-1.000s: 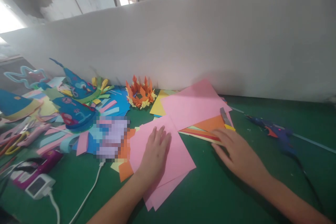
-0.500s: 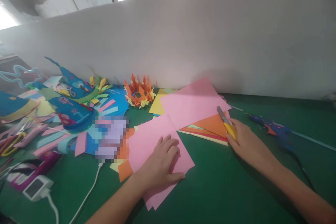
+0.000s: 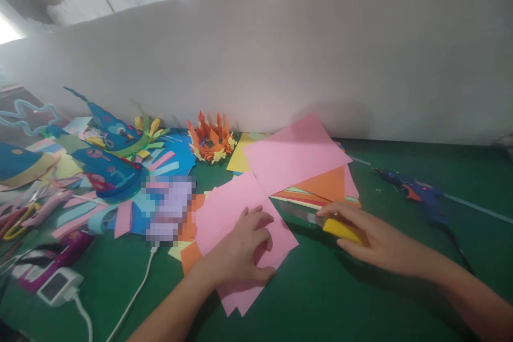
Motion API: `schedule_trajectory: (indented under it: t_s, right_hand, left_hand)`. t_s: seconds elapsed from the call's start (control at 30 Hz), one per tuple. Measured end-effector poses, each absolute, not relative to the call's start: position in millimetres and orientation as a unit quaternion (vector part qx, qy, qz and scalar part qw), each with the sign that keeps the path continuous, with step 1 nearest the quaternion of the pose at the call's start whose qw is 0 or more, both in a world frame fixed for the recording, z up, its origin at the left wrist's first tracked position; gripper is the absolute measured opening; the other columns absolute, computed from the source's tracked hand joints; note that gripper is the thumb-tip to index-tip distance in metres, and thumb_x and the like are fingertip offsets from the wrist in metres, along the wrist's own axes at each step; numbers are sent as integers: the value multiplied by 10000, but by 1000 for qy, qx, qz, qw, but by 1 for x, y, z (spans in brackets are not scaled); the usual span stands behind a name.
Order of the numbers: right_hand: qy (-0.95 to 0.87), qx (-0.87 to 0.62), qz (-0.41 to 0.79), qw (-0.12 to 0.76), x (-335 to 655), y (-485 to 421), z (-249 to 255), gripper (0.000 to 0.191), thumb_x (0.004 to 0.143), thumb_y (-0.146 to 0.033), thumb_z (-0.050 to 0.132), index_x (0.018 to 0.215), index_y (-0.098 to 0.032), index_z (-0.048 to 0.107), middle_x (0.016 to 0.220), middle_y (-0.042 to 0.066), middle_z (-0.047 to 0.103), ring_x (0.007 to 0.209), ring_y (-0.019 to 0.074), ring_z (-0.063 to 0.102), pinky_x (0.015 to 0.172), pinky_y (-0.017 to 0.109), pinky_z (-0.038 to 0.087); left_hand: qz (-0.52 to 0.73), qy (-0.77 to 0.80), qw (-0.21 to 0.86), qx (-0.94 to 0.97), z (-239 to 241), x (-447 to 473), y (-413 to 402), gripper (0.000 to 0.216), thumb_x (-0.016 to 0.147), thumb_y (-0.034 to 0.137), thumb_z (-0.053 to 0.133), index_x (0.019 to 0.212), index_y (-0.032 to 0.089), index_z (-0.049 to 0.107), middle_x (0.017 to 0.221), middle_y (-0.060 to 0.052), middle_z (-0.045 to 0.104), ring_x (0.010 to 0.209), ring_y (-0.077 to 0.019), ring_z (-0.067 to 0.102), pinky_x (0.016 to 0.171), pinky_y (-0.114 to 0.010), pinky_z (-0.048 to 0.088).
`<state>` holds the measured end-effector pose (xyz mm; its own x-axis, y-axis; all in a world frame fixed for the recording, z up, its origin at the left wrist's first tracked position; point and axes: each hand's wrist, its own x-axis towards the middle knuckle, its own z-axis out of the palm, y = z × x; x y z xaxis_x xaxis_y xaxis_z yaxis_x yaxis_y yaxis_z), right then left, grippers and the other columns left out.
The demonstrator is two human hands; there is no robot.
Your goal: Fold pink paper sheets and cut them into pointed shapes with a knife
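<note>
My left hand (image 3: 244, 246) rests on the pink paper (image 3: 224, 203), fingers apart and slightly bent, holding nothing. More pink sheets poke out at the lower edge, under the hand. In my right hand (image 3: 368, 235) is a utility knife (image 3: 342, 231) with a yellow handle. Its blade points left toward the right edge of the pink paper and is blurred, so I cannot tell whether it touches the paper. Behind the knife, a larger pink sheet (image 3: 296, 155) lies on a stack of orange, green and red sheets (image 3: 320, 189).
A blue glue gun (image 3: 420, 192) lies at the right with its cord. An orange paper crown (image 3: 211, 139) stands at the back. Blue cone hats (image 3: 108, 168), paper strips, scissors (image 3: 22, 219) and a white-cabled device (image 3: 60, 284) crowd the left of the green table (image 3: 320, 299).
My right hand has brought the knife down and left from the paper stack, turning it so the blade points left. My left hand stays on the pink paper, its thumb drawn in slightly.
</note>
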<state>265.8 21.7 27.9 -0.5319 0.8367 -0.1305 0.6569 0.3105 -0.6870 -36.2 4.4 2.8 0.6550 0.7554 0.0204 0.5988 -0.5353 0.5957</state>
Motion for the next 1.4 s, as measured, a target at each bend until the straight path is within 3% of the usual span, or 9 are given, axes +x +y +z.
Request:
schedule_trajectory:
  t_s: [0.2, 0.43, 0.57, 0.7, 0.9, 1.03, 1.13, 1.27, 1.4]
  right_hand:
    - [-785, -452, 417, 78, 265, 25, 28, 317, 870, -358, 511, 1173, -280, 559, 1217, 54, 585, 1104, 252, 554, 941, 387, 448]
    - [-823, -395, 405, 45, 261, 26, 34, 295, 829, -252, 530, 1114, -274, 605, 1104, 40, 618, 986, 207, 592, 858, 319, 469]
    - [-843, -380, 379, 32, 257, 26, 33, 319, 843, -243, 507, 1137, -293, 619, 1061, 41, 616, 911, 194, 607, 795, 307, 480]
    - [-847, -415, 326, 58, 256, 25, 29, 318, 910, -303, 439, 1179, -316, 609, 1055, 45, 616, 873, 192, 616, 756, 322, 493]
    - [-872, -415, 249, 73, 251, 19, 26, 316, 923, -310, 425, 1168, -318, 624, 1007, 57, 631, 847, 201, 626, 702, 316, 504]
    - [-894, -399, 192, 61, 243, 11, 24, 305, 911, -273, 451, 1167, -303, 613, 894, 39, 620, 731, 170, 613, 604, 261, 472]
    - [-908, -390, 146, 51, 238, 7, 18, 307, 911, -240, 445, 1179, -284, 589, 857, 28, 602, 666, 154, 592, 544, 245, 422]
    - [-917, -384, 94, 61, 235, 3, 10, 299, 912, -226, 442, 1176, -254, 580, 824, 27, 594, 613, 143, 569, 497, 249, 362]
    - [-915, -390, 64, 80, 234, 1, 6, 237, 915, -241, 441, 1068, -222, 620, 805, 32, 601, 603, 143, 574, 493, 254, 361]
  left_hand:
    - [159, 406, 250, 865, 1, -36, 7, 89, 719, 198, 655, 691, 180, 573, 1324, -86, 497, 1323, -311, 364, 1143, -545, 192]
    - [187, 394, 222, 872, -2, -35, 11, 142, 740, 157, 623, 611, 177, 567, 1164, -40, 610, 1202, -261, 470, 1144, -542, 171]
    - [220, 392, 227, 864, -2, -37, 14, 84, 758, 142, 604, 693, 189, 579, 1121, -47, 613, 1114, -210, 523, 1128, -471, 257]
    - [264, 389, 253, 845, -4, -38, 16, 74, 754, 142, 600, 708, 194, 576, 1136, -57, 601, 1120, -206, 515, 1019, -378, 412]
    - [268, 386, 252, 846, -2, -36, 14, 116, 774, 212, 641, 666, 194, 601, 1140, -58, 595, 1147, -230, 494, 993, -380, 431]
    - [254, 407, 219, 849, -5, -34, 15, 129, 896, 276, 532, 850, 201, 627, 1220, -74, 569, 1196, -202, 482, 1013, -352, 432]
    - [251, 441, 147, 849, -11, -34, 18, 195, 936, 240, 447, 1052, 207, 601, 1296, -82, 546, 1287, -216, 424, 1088, -417, 361]
    - [182, 495, 77, 846, -22, -36, 22, 367, 963, 273, 389, 1316, 209, 466, 1470, -78, 396, 1409, -277, 244, 1130, -529, 254]
    - [132, 528, 61, 837, -31, -37, 24, 450, 985, 295, 318, 1418, 180, 351, 1516, -85, 315, 1422, -284, 208, 1126, -530, 262]
